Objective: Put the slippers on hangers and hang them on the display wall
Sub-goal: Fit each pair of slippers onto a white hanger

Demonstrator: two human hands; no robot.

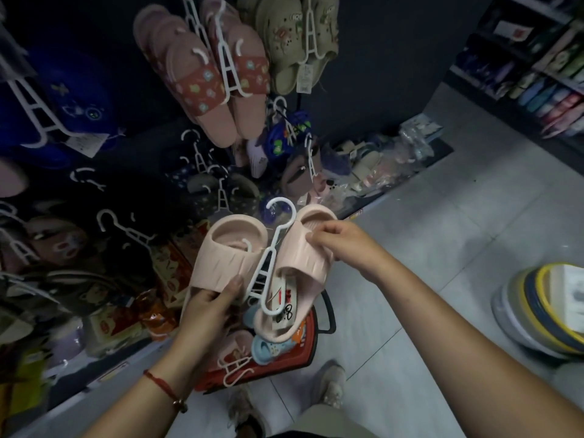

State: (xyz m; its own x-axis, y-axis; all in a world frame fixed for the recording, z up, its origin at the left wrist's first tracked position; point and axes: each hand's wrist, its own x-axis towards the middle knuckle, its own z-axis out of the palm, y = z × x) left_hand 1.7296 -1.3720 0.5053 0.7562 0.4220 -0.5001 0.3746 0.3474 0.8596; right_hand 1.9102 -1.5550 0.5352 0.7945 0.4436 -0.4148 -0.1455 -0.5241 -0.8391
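Two pale pink slippers sit on one white plastic hanger [268, 260], its hook pointing up. My left hand [208, 308] grips the toe end of the left slipper [227, 248] from below. My right hand [344, 245] pinches the strap of the right slipper [300, 273], which carries a paper price tag [282, 308]. The dark display wall [363, 90] rises ahead with pink floral slippers [215, 86] and beige clogs [294, 42] hanging on white hangers.
A red shopping basket [303, 358] on the floor below my hands holds more slippers and a spare white hanger [235, 369]. Lower wall rows carry dark slippers. Stacked basins [543, 314] stand at right. Packaged slippers lie along the wall's base. My shoes show on the grey tiles.
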